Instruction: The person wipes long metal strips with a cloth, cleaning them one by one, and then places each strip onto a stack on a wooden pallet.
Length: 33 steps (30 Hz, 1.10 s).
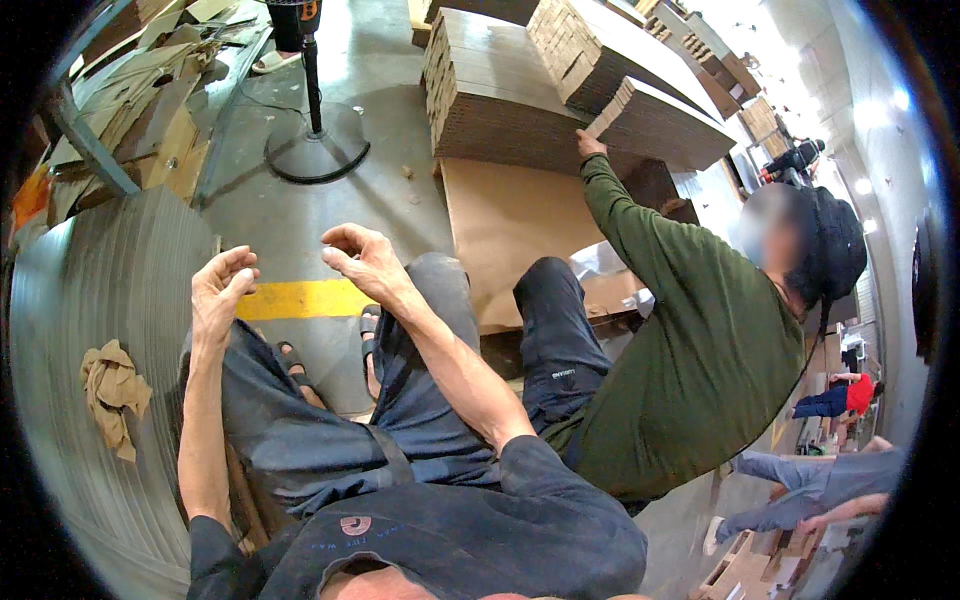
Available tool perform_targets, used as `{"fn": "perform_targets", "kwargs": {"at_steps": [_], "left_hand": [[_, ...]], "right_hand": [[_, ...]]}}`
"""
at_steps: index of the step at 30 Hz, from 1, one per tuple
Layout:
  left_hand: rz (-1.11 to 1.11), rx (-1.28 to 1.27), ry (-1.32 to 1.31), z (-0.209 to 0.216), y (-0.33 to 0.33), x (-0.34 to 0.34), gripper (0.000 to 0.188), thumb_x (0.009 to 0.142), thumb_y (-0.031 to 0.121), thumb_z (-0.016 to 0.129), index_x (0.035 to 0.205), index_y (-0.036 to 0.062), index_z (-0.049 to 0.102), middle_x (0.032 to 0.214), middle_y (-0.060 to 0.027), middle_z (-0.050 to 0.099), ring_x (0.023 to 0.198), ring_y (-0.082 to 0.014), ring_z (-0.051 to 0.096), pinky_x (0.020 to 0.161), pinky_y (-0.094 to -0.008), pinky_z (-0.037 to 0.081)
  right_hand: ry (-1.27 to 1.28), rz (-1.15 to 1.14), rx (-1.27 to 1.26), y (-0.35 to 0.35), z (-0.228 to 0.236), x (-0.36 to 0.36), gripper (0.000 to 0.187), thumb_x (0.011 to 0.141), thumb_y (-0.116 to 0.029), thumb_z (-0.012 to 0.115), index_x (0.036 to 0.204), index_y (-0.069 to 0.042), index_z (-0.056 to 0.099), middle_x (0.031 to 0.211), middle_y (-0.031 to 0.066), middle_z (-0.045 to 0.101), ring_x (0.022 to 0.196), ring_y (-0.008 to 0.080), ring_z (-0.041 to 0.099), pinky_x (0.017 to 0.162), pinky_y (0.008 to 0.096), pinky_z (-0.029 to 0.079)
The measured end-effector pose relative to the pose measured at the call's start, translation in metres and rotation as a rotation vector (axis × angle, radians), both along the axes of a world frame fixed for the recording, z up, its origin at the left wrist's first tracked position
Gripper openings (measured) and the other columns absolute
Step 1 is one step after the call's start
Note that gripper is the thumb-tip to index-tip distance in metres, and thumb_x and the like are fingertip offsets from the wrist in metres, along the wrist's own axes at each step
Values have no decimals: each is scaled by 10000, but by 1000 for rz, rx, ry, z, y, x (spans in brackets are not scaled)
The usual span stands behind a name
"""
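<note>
Both of my hands are raised above my knees, with a gap between them and nothing visible in either. My left hand has loosely bent fingers and is near the edge of a tall stack of thin grey sheets. Over my lap, my right hand curves its fingers, the thumb apart from them. On top of the grey stack lies a crumpled tan cloth.
At my right sits a person in a green long-sleeved top, one hand on stacked flat cardboard. A round-based stand is on the floor ahead, beyond a yellow line. Cardboard scraps lie far left; other people are far right.
</note>
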State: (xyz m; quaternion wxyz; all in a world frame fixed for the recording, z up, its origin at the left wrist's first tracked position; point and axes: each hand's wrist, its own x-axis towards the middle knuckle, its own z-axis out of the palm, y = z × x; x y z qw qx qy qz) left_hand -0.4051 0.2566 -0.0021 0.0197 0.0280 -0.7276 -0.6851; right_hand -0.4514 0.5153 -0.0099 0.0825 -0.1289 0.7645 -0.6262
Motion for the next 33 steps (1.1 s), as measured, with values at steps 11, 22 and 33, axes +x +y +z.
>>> {"fn": "perform_targets", "kwargs": {"at_steps": [11, 22, 33], "left_hand": [[45, 21, 16, 1, -7, 13, 360, 886, 46, 618, 1237, -25, 584, 1107, -94, 653, 937, -154, 643, 794, -273, 531], [62, -23, 11, 6, -8, 10, 340, 887, 8, 597, 1226, -19, 597, 1094, -104, 660, 922, -150, 658, 787, -263, 550], [37, -73, -58, 9, -1, -4, 350, 892, 21, 607, 1240, -21, 590, 1106, -120, 659, 945, -158, 648, 800, -273, 542]], "right_hand": [[-60, 37, -71, -5, -4, 3, 319, 871, -216, 652, 1098, 8, 644, 1004, 131, 699, 917, 187, 654, 845, 320, 519], [14, 29, -287, 13, 50, -21, 295, 886, -176, 672, 1117, 4, 637, 935, 60, 677, 792, 114, 619, 683, 268, 511], [282, -122, -21, 23, 52, -53, 258, 838, -116, 672, 1063, 8, 650, 925, 121, 698, 804, 168, 662, 759, 306, 533]]}}
